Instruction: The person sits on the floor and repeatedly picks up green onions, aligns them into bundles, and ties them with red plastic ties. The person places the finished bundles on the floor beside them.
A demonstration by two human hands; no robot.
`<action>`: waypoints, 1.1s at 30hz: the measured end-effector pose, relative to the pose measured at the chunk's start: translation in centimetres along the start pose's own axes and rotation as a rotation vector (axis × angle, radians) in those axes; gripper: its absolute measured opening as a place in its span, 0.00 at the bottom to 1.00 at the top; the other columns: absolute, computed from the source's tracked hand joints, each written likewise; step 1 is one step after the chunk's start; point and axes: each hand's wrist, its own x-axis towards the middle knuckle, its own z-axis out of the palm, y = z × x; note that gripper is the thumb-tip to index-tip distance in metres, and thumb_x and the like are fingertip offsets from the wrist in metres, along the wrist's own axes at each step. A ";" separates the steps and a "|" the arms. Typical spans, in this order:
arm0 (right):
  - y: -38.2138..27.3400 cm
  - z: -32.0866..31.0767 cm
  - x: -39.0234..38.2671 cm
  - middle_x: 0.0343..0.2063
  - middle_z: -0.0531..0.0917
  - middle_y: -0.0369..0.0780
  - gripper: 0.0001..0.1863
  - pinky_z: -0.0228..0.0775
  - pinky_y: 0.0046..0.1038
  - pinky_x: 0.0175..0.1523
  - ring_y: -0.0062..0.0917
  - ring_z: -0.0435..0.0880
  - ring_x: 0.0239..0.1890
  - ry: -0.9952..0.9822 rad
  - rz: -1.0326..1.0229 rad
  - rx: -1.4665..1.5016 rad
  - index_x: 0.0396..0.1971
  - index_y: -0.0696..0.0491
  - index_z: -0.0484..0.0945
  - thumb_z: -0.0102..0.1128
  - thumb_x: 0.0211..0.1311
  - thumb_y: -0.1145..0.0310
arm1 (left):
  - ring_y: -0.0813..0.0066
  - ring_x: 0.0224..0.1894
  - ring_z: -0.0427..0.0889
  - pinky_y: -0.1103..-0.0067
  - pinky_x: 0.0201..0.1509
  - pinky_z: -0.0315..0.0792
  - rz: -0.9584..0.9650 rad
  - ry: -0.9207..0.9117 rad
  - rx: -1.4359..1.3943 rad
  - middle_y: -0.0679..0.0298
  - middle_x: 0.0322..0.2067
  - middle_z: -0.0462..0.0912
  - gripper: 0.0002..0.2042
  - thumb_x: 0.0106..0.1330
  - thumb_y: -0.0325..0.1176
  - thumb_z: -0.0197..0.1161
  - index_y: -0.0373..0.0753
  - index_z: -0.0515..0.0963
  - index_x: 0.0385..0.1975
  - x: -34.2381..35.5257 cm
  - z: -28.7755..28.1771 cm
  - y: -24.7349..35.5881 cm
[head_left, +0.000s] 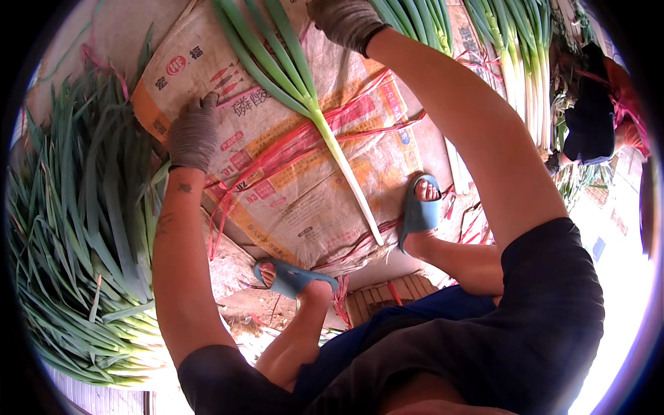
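Note:
One large green onion [319,117] lies on a flattened printed woven sack [332,200]. Its green leaves fan toward the top edge and its white stalk runs down to the roots near my feet. My left hand [192,138], in a grey-brown knit glove, rests at the sack's left side with fingers stretched forward, and I see nothing held in it. My right hand [344,22], gloved alike, is over the sack's far part, right of the onion leaves. Its fingers are partly cut off by the picture's top edge, so their grip does not show.
Red plastic strips [277,155] cross the sack. A big heap of green onions [90,221] lies on the left, and more bundles [519,69] lie at the far right. My blue slippers [420,211] stand at the sack's near edge. Another person [595,111] is at the right.

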 end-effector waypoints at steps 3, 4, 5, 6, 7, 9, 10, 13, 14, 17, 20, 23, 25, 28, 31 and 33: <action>0.4 2.5 2.3 0.17 0.80 0.42 0.15 0.73 0.39 0.28 0.35 0.80 0.21 0.138 -0.062 -1.143 0.20 0.55 0.76 0.46 0.64 0.67 | 0.57 0.50 0.78 0.64 0.48 0.76 -0.130 0.014 -0.039 0.57 0.47 0.76 0.16 0.70 0.35 0.48 0.45 0.69 0.56 2.5 0.9 -3.6; 0.5 2.2 3.6 0.18 0.79 0.42 0.14 0.73 0.39 0.28 0.36 0.80 0.22 0.093 -0.055 -0.603 0.21 0.54 0.76 0.46 0.63 0.67 | 0.55 0.50 0.78 0.63 0.49 0.75 -0.251 -0.009 -0.095 0.55 0.48 0.76 0.16 0.70 0.37 0.49 0.45 0.69 0.55 3.4 0.2 -4.6; 2.5 1.2 4.4 0.18 0.79 0.43 0.13 0.73 0.40 0.29 0.37 0.80 0.24 0.039 -0.020 -0.105 0.21 0.54 0.76 0.46 0.63 0.67 | 0.52 0.50 0.78 0.63 0.50 0.74 -0.340 -0.005 -0.163 0.53 0.49 0.76 0.16 0.70 0.39 0.50 0.44 0.69 0.55 5.4 -1.4 -4.7; 2.7 1.2 5.0 0.20 0.80 0.43 0.10 0.74 0.40 0.32 0.39 0.81 0.25 0.121 -0.068 -0.133 0.23 0.52 0.77 0.48 0.60 0.67 | 0.52 0.50 0.78 0.62 0.50 0.74 -0.320 0.135 -0.115 0.53 0.49 0.76 0.17 0.69 0.40 0.51 0.43 0.69 0.55 5.8 -2.9 -3.9; 2.8 0.9 3.4 0.22 0.81 0.43 0.08 0.74 0.40 0.35 0.39 0.81 0.28 0.265 -0.044 -0.103 0.25 0.52 0.77 0.49 0.58 0.68 | 0.52 0.51 0.77 0.62 0.51 0.74 -0.298 0.277 -0.068 0.52 0.50 0.76 0.18 0.69 0.41 0.52 0.42 0.69 0.55 5.6 -4.3 -2.6; -3.9 -4.5 1.0 0.32 0.81 0.43 0.09 0.73 0.39 0.43 0.39 0.80 0.36 0.330 -0.058 0.051 0.34 0.53 0.76 0.55 0.55 0.65 | 0.54 0.50 0.78 0.63 0.48 0.75 -0.152 0.415 0.028 0.53 0.48 0.76 0.21 0.65 0.46 0.57 0.42 0.69 0.54 1.4 -4.0 -0.9; -6.2 -6.4 -0.9 0.38 0.80 0.43 0.15 0.72 0.39 0.49 0.38 0.79 0.42 0.242 -0.072 0.138 0.40 0.54 0.76 0.60 0.53 0.63 | 0.56 0.48 0.79 0.64 0.45 0.76 0.002 0.433 0.060 0.54 0.46 0.77 0.24 0.62 0.48 0.60 0.42 0.69 0.54 -1.8 -2.6 0.6; -7.6 -9.6 -12.4 0.61 0.69 0.43 0.41 0.52 0.43 0.70 0.33 0.66 0.66 -0.380 -0.225 0.269 0.65 0.50 0.63 0.65 0.54 0.48 | 0.54 0.52 0.74 0.62 0.51 0.72 0.115 0.190 -0.268 0.55 0.50 0.72 0.27 0.55 0.47 0.67 0.40 0.69 0.52 -9.0 -0.8 6.7; -7.4 -9.8 -14.6 0.63 0.68 0.42 0.42 0.49 0.44 0.72 0.33 0.63 0.68 -0.471 -0.237 0.230 0.66 0.50 0.63 0.65 0.54 0.46 | 0.52 0.52 0.74 0.61 0.52 0.70 0.136 0.125 -0.321 0.55 0.51 0.72 0.25 0.56 0.43 0.66 0.38 0.70 0.51 -10.2 -0.2 7.6; -6.4 -8.5 -16.8 0.56 0.74 0.39 0.31 0.62 0.38 0.65 0.32 0.72 0.59 -0.300 -0.156 0.219 0.56 0.50 0.74 0.63 0.55 0.50 | 0.54 0.51 0.73 0.62 0.52 0.71 0.147 0.286 -0.272 0.58 0.50 0.71 0.21 0.55 0.38 0.66 0.40 0.72 0.48 -11.1 3.3 7.2; -5.4 -8.5 -14.9 0.48 0.80 0.32 0.18 0.70 0.29 0.56 0.27 0.76 0.49 -0.235 -0.281 0.137 0.44 0.47 0.80 0.63 0.52 0.62 | 0.57 0.49 0.75 0.63 0.51 0.72 0.159 0.221 -0.188 0.59 0.47 0.72 0.16 0.56 0.33 0.63 0.43 0.74 0.46 -10.8 4.1 6.3; -4.5 -7.3 -13.7 0.43 0.80 0.35 0.12 0.72 0.34 0.53 0.32 0.78 0.46 -0.346 -0.345 0.096 0.41 0.49 0.79 0.61 0.55 0.65 | 0.60 0.49 0.75 0.65 0.49 0.73 0.106 0.142 -0.182 0.61 0.43 0.73 0.16 0.57 0.32 0.61 0.45 0.75 0.47 -9.6 3.7 5.8; -5.1 -7.4 -12.2 0.42 0.81 0.37 0.10 0.74 0.35 0.51 0.34 0.79 0.45 -0.405 -0.127 0.180 0.39 0.50 0.79 0.59 0.57 0.65 | 0.60 0.49 0.75 0.65 0.48 0.74 0.005 0.119 -0.209 0.61 0.42 0.74 0.16 0.58 0.32 0.60 0.47 0.75 0.48 -9.2 3.5 5.3; -6.0 -6.0 -10.7 0.42 0.81 0.40 0.10 0.75 0.36 0.49 0.37 0.80 0.44 -0.360 -0.015 0.144 0.37 0.52 0.79 0.58 0.60 0.64 | 0.57 0.48 0.74 0.65 0.49 0.74 -0.153 0.173 -0.265 0.59 0.43 0.75 0.16 0.61 0.32 0.58 0.49 0.75 0.50 -8.4 3.7 4.5; -6.9 -5.7 -9.9 0.34 0.82 0.45 0.09 0.75 0.39 0.44 0.41 0.82 0.39 -0.289 0.054 0.146 0.36 0.54 0.79 0.57 0.61 0.65 | 0.55 0.48 0.74 0.65 0.50 0.74 -0.254 0.159 -0.283 0.57 0.45 0.75 0.16 0.62 0.32 0.57 0.49 0.74 0.51 -8.1 4.0 4.4; -7.6 -6.7 -9.4 0.29 0.82 0.46 0.08 0.75 0.41 0.42 0.43 0.82 0.36 -0.391 0.161 0.162 0.35 0.54 0.79 0.57 0.61 0.66 | 0.54 0.49 0.75 0.65 0.51 0.74 -0.320 0.094 -0.261 0.56 0.46 0.75 0.17 0.62 0.33 0.57 0.48 0.74 0.52 -8.2 3.3 4.6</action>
